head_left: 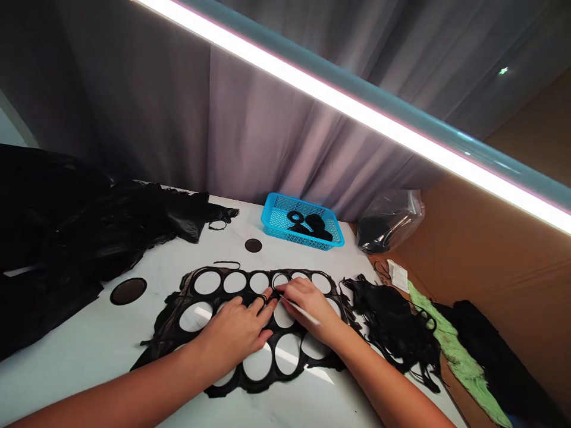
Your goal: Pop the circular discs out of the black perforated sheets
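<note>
My left hand (238,330) lies open, palm down, fingers spread and thumb apart, on the black sheet (256,386). My right hand (312,306) grips a slender white tool (307,315) and works against the fingers of the left, by the sheet's top row of round holes; I can't tell exactly what its fingertips touch.

The sheet lies on the white table (267,410), its outer edges ragged. Bare tabletop runs along its near edge, between my forearms. Beyond its far edge there's open room, broken by a small dark disc (253,245) and a thin black loop (227,263); a larger dark disc (128,291) lies off to the left.

Farther out, a blue basket (303,242) holding black pieces sits near the table's back edge. A black heap (71,238) crowds the left side; black scraps (401,327) lie close on the right, beside green cloth (464,362).
</note>
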Motion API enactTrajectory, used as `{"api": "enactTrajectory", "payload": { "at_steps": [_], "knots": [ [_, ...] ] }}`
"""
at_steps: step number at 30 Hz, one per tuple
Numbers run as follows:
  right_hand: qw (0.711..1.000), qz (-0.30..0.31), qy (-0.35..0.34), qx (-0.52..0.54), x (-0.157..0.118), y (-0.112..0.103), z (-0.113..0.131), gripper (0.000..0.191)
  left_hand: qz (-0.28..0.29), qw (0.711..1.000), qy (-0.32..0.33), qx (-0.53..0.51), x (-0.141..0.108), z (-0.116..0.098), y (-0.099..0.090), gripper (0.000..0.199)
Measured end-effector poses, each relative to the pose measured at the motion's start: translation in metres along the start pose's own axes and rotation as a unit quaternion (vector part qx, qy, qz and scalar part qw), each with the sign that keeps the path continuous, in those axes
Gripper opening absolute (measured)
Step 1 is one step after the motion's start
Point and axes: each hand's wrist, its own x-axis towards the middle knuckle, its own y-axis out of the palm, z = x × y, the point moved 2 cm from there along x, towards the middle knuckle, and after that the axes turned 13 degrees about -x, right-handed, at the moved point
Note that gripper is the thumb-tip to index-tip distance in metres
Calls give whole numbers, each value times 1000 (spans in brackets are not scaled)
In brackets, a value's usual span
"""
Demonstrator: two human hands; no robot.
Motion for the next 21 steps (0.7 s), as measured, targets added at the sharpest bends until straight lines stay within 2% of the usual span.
{"api": "enactTrajectory", "payload": {
  "at_steps": [2,3,5,7,9,11,13,14,15,17,18,19,21],
  "knots": [
    [998,-1,-24,-54,2,0,-2,13,0,1000,-3,-11,0,0,-1,50],
    [998,-15,-5,-58,4,-3,-7,12,0,1000,-4,-18,1,1,-2,49],
    [993,-74,88,-35,11,-15,-28,12,-1,999,-5,-34,1,1,-3,49],
    [969,-149,197,-9,16,-33,-56,15,-2,999,-7,-53,0,2,-4,50],
    [949,-193,250,3,18,-51,-78,16,-4,997,-7,-75,-1,5,-7,49],
    [940,-211,267,17,19,-64,-87,19,-7,995,-5,-96,-2,9,-14,48],
    [941,-207,265,44,20,-71,-79,24,-18,988,-8,-152,-1,16,-25,45],
    [942,-193,261,82,21,-72,-70,26,-34,975,-22,-220,-1,20,-31,40],
    [941,-171,256,138,22,-72,-59,27,-57,949,-45,-306,1,24,-38,33],
    [920,-106,246,286,23,-69,-32,29,-111,870,-104,-470,3,32,-50,19],
    [899,-70,240,359,23,-68,-18,30,-134,833,-132,-521,4,35,-55,21],
    [878,-37,233,417,23,-67,-5,31,-150,811,-155,-544,5,38,-58,29],
    [849,13,214,483,23,-66,18,32,-163,795,-182,-556,5,39,-61,45]
  ]
}}
